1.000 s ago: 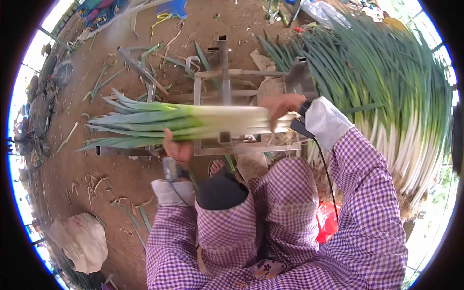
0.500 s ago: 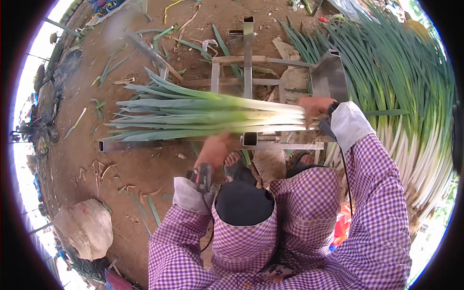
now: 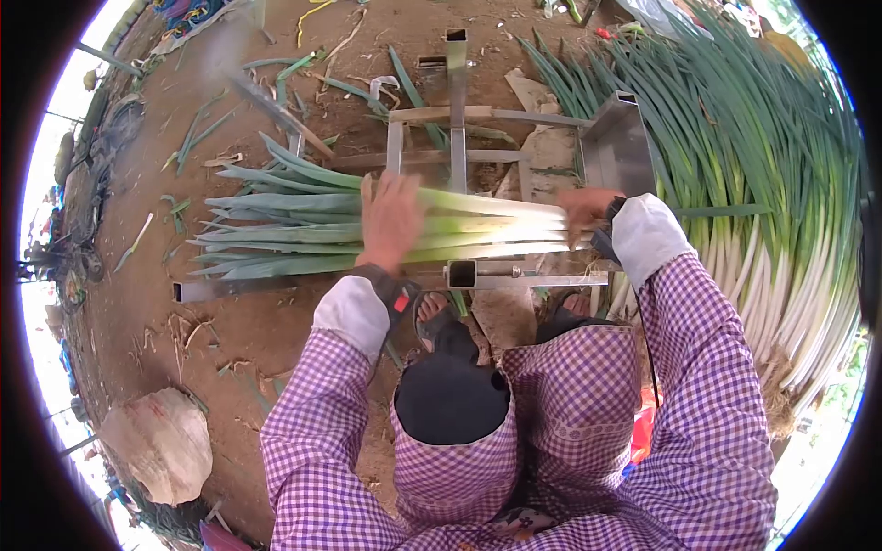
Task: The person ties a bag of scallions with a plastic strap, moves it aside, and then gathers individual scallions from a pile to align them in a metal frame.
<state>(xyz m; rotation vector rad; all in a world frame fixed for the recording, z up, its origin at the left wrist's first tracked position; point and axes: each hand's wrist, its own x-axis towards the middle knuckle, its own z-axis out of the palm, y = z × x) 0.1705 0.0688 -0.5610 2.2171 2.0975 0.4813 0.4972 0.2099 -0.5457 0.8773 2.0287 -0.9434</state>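
A bundle of long green onions (image 3: 487,225) lies sideways across a metal frame (image 3: 457,110), green leaves to the left and white stems to the right. My left hand (image 3: 392,220) lies over the top of the leaves, slightly blurred, its fingers pointing away from me. At the root end, my right hand (image 3: 588,213) is closed around the white stems beside the upright metal plate (image 3: 620,151). The underside of the bundle is hidden.
A large pile of green onions (image 3: 735,174) spreads along the right side. A pale sack (image 3: 158,445) sits at the lower left. Loose leaves and scraps litter the soil floor. A square metal post end (image 3: 462,274) stands near my feet.
My left hand has moved from the near edge of the bundle up onto its top. The right hand stays at the root end. The whole view has shifted slightly.
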